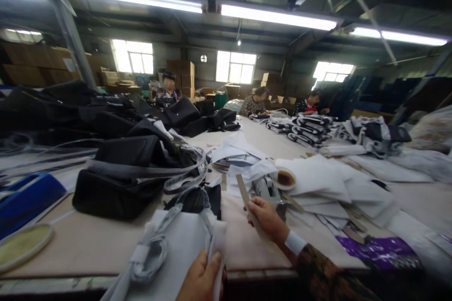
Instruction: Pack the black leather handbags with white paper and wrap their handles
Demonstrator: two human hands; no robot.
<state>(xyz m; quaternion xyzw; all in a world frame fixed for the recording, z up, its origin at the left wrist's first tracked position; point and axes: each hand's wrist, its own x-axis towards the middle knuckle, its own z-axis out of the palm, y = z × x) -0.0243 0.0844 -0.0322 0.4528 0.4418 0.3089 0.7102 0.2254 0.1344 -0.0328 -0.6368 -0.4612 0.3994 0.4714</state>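
My left hand [203, 276] is closed at the bottom centre, thumb on top, around the edge of a white sheet [180, 235]. The sheet stands against a black bag [195, 200] whose handles are wrapped in pale film. A coiled, wrapped strap [151, 257] lies over the sheet's left side. My right hand [266, 218] is raised above the table and pinches a grey-brown cardboard strip [243, 189], which points up and to the left. Just behind that hand are a tape dispenser [264, 189] and a bowl of brown liquid [285, 178].
Black bags [120, 174] are heaped on the left, near a blue container [30, 200]. Stacked white sheets [325, 181] and a purple plastic packet [383, 251] lie to the right. Folded black-and-white pieces [310, 127] are piled farther back. Several people sit beyond the table [254, 249].
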